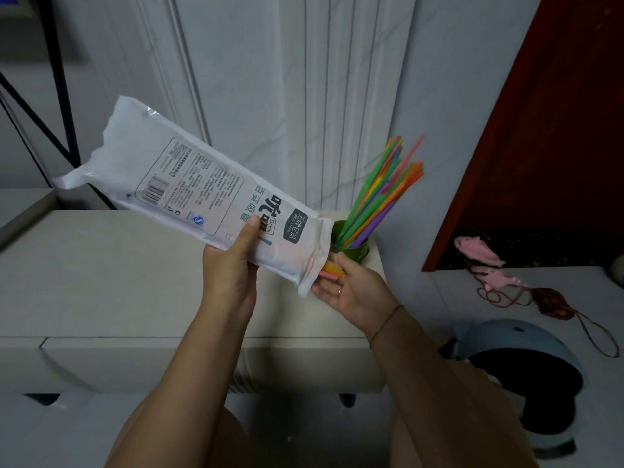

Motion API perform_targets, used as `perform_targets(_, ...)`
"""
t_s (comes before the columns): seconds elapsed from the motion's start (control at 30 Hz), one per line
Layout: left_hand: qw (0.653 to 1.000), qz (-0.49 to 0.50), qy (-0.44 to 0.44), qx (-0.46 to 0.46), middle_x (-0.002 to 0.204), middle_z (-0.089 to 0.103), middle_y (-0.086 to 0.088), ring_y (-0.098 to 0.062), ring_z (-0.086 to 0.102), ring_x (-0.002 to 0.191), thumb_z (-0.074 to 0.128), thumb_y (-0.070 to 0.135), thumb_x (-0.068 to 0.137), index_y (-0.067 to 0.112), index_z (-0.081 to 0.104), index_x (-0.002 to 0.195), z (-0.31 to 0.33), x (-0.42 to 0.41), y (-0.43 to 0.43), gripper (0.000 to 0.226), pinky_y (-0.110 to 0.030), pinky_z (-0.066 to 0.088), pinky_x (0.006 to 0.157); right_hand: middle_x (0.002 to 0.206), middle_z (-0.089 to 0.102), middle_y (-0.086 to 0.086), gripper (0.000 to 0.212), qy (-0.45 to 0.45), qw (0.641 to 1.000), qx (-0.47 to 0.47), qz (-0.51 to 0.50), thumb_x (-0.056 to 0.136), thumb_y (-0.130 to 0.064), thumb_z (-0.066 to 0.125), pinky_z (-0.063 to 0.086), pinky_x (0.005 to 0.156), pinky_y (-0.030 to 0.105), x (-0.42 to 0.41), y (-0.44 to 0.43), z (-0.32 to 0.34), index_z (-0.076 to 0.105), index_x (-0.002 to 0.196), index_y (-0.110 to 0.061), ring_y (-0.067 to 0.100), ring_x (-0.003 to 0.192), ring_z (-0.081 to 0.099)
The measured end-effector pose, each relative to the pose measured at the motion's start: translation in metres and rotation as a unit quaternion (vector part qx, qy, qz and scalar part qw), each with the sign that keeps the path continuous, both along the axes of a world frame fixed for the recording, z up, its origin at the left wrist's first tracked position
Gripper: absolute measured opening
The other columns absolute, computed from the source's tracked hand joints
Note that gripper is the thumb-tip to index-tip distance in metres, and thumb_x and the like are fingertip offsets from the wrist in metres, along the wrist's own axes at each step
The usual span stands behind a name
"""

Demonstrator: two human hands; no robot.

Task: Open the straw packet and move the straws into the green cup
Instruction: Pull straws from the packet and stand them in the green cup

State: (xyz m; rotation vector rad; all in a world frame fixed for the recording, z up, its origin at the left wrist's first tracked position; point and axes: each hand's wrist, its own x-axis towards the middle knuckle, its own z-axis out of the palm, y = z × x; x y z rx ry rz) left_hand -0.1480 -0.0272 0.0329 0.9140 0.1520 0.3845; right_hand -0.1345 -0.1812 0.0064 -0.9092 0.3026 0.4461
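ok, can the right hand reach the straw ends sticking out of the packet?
Likely yes: right hand sits at the packet mouth, thumb above and fingers below the straw ends, nothing between. Left hand grips packet.

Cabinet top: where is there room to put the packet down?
The wide bare stretch of the cabinet top left of the left hand is free. The right back corner is crowded: the green cup with straws stands there.
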Motion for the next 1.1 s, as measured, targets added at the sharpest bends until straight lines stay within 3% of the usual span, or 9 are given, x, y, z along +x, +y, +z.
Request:
perform_targets(0.07,1.000,-0.004,0.009,-0.028,0.124,0.066,-0.010,-0.023,0.064,0.113,0.060,-0.002,0.088,0.007,0.052,0.133,-0.002,0.001,0.001,0.046,-0.038,0.052,0.095,0.079,0.058,0.008,0.016,-0.028,0.998,-0.058,-0.017,0.098,-0.018,0.043,0.045,0.049,0.020,0.001,-0.002,-0.004,0.057,0.103,-0.011,0.010,0.058,0.056)
perform_targets(0.13,0.998,-0.024,0.032,-0.048,0.122,0.067,-0.008,-0.022,0.064,0.112,0.061,0.000,0.088,0.010,0.054,0.131,-0.007,0.002,0.002,0.045,-0.039,0.052,0.094,0.074,0.055,0.007,0.018,-0.080,0.991,-0.100,-0.044,0.096,-0.009,0.047,0.040,0.042,0.016,0.003,-0.005,-0.007,0.058,0.109,-0.004,0.004,0.046,0.049)
perform_targets(0.23,0.992,-0.069,0.078,-0.070,0.119,0.069,-0.005,-0.021,0.066,0.109,0.065,0.004,0.085,0.015,0.056,0.131,-0.017,0.001,0.002,0.047,-0.044,0.052,0.094,0.072,0.058,0.008,0.023,-0.147,0.974,-0.159,-0.067,0.091,-0.004,0.054,0.045,0.047,0.016,0.004,-0.010,-0.005,0.059,0.112,0.006,0.006,0.051,0.049)
perform_targets(0.47,0.962,-0.059,0.122,-0.238,0.104,0.075,-0.006,-0.022,0.072,0.096,0.060,-0.003,0.087,0.016,0.060,0.117,-0.029,0.003,0.007,0.035,-0.047,0.054,0.087,0.064,0.061,0.005,0.011,-0.226,0.915,-0.285,-0.173,0.085,-0.008,0.064,0.046,0.045,0.015,0.010,-0.036,0.012,0.064,0.095,-0.005,0.001,0.044,0.053)
perform_targets(0.63,0.945,-0.047,0.144,-0.290,0.095,0.076,-0.005,-0.019,0.072,0.091,0.058,-0.003,0.088,0.014,0.064,0.107,-0.035,0.008,0.007,0.025,-0.043,0.056,0.084,0.059,0.056,0.005,0.006,-0.254,0.904,-0.260,-0.225,0.087,-0.012,0.062,0.045,0.045,0.018,0.016,-0.047,0.022,0.064,0.089,-0.006,0.005,0.044,0.050)
perform_targets(0.8,0.936,-0.034,0.147,-0.319,0.093,0.076,-0.005,-0.020,0.072,0.093,0.058,-0.004,0.088,0.015,0.063,0.112,-0.037,0.010,0.002,0.031,-0.041,0.058,0.079,0.067,0.051,0.003,0.016,-0.234,0.955,-0.094,-0.155,0.091,-0.018,0.056,0.041,0.049,0.018,0.009,-0.035,0.021,0.060,0.097,-0.004,0.009,0.057,0.046)
perform_targets(0.93,0.936,-0.035,0.144,-0.320,0.097,0.076,-0.006,-0.021,0.071,0.097,0.058,-0.004,0.087,0.014,0.063,0.114,-0.039,0.010,-0.005,0.032,-0.044,0.055,0.084,0.065,0.059,-0.001,0.014,-0.244,0.955,-0.105,-0.132,0.089,-0.011,0.059,0.045,0.051,0.018,0.007,-0.024,0.014,0.061,0.099,-0.003,0.009,0.058,0.050)
perform_targets(1.1,0.932,-0.023,0.144,-0.333,0.098,0.076,-0.005,-0.021,0.071,0.098,0.059,-0.003,0.087,0.015,0.063,0.113,-0.039,0.010,0.000,0.032,-0.041,0.057,0.081,0.062,0.058,0.001,0.013,-0.243,0.950,-0.094,-0.172,0.089,-0.008,0.058,0.048,0.052,0.018,0.013,-0.033,0.020,0.062,0.098,0.001,0.007,0.054,0.053)
